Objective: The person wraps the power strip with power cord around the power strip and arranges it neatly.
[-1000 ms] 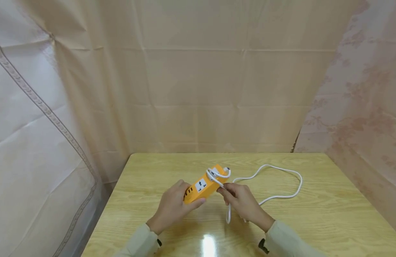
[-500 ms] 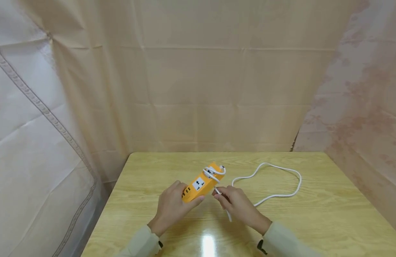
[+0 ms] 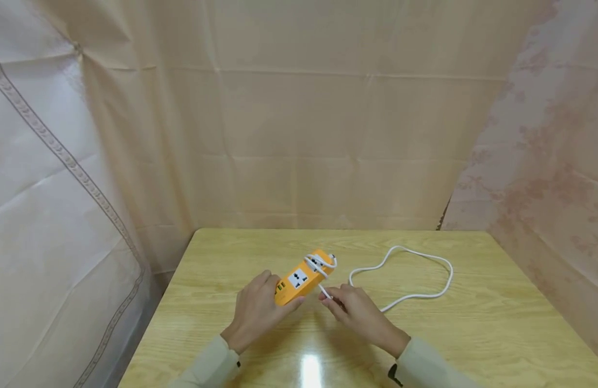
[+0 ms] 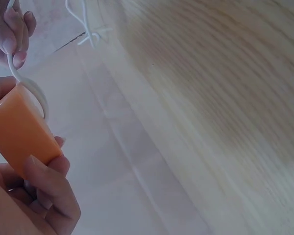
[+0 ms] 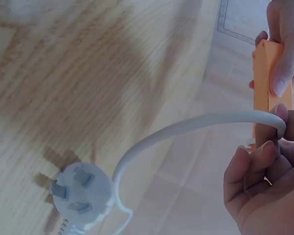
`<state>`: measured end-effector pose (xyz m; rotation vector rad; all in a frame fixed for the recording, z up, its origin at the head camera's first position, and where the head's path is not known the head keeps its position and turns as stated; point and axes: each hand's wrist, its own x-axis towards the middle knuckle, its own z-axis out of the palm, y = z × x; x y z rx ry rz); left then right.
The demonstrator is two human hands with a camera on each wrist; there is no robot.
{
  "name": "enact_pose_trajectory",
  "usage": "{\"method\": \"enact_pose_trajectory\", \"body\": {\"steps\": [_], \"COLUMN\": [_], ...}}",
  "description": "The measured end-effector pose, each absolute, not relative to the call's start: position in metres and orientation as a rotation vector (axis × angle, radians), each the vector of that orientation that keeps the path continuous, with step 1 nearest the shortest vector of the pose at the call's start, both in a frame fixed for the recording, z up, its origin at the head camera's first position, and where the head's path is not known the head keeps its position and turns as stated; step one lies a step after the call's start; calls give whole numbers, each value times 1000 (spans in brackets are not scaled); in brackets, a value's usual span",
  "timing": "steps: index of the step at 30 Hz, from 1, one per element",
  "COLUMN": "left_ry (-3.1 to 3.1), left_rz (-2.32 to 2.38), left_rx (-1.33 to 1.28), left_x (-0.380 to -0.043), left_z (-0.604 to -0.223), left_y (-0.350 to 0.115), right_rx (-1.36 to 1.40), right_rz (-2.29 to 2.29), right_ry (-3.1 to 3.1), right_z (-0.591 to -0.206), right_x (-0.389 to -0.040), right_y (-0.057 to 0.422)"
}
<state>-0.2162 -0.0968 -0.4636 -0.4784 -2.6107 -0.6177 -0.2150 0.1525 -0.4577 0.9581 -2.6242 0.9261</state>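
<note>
An orange power strip [image 3: 288,291] with white sockets and USB ports is held tilted above the table, its far end up and to the right. My left hand [image 3: 256,308] grips its lower end, thumb along the near side. White cord [image 3: 424,296] is wound round the strip's far end. To the right of the strip, my right hand [image 3: 361,317] pinches the cord between thumb and fingers, and the cord bends over the fingers in the right wrist view. A white three-pin plug [image 5: 84,193] shows in that view with its prongs facing the camera; in the head view it is hidden.
Both hands are over a light wood-grain table [image 3: 497,334]. The rest of the cord lies in a wide loop on its right half. Beige cloth [image 3: 299,124] hangs behind the table, with pale cloth at both sides.
My right hand has moved a little left and nearer, drawing the cord along the strip's side. The strip has shifted slightly left. The cord hanging below the right hand has gone from view.
</note>
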Motion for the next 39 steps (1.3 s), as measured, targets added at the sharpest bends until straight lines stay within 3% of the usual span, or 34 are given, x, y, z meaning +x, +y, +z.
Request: {"method": "enact_pose_trajectory", "body": {"steps": [14,23,39], "left_ry": [-2693,-2830,-2830], "left_rz": [-495,-448,-443], "left_rx": [-530,-374,-580], "left_x": [-212,-223,-224], "left_z": [-454,-460,-453], "left_y": [-93,-115,-122], "right_rx": [983,1134,1142], "right_rz": [792,646,681], "right_ry": [-2680,-2515,-2371], "right_z": [-453,-449,-439], "right_x": [-208,-206,-212], "right_y": [159,156,156]}}
